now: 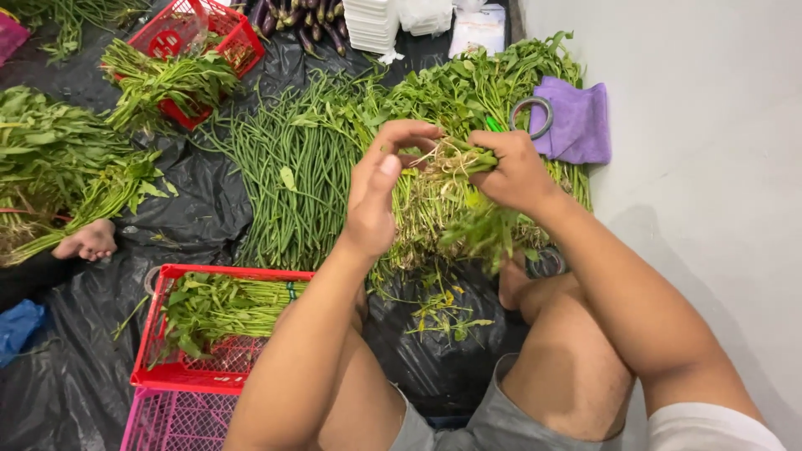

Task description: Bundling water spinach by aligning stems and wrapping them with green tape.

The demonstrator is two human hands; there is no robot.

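Observation:
My right hand grips a bunch of leafy greens by the stems near the pale roots, leaves hanging down toward my knees. My left hand is raised beside it, fingers curled and pinching at the root end of the same bunch. Under both hands lies a wide pile of leafy greens with roots on black plastic sheeting. A heap of long green beans lies just left of my left hand.
A red crate with bundled greens stands by my left knee, a pink crate in front of it. Another red crate sits far left. A purple cloth and tape roll lie right. Another person's foot rests left.

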